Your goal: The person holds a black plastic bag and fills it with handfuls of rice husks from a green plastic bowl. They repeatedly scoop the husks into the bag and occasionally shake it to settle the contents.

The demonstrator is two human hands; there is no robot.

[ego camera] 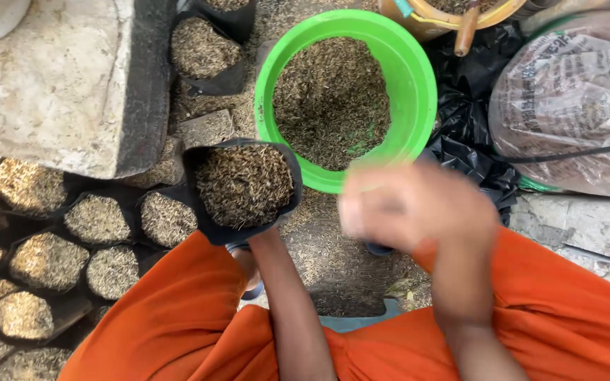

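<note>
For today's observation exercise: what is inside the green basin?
The green basin holds a layer of brown husk-like material, with bare green showing near the lower right. What lies beneath the husks is covered, and the blurred right hand hides the near rim.

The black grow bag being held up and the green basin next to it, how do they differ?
The black grow bag is soft, dark and small; the green basin is rigid, bright and much wider. The bag is filled to its rim with husk, while the basin holds husk lower down, with bare green wall showing above it. The left hand is hidden under the bag; the blurred right hand is beside the basin's near rim. Both hold the same brown husk.
</note>
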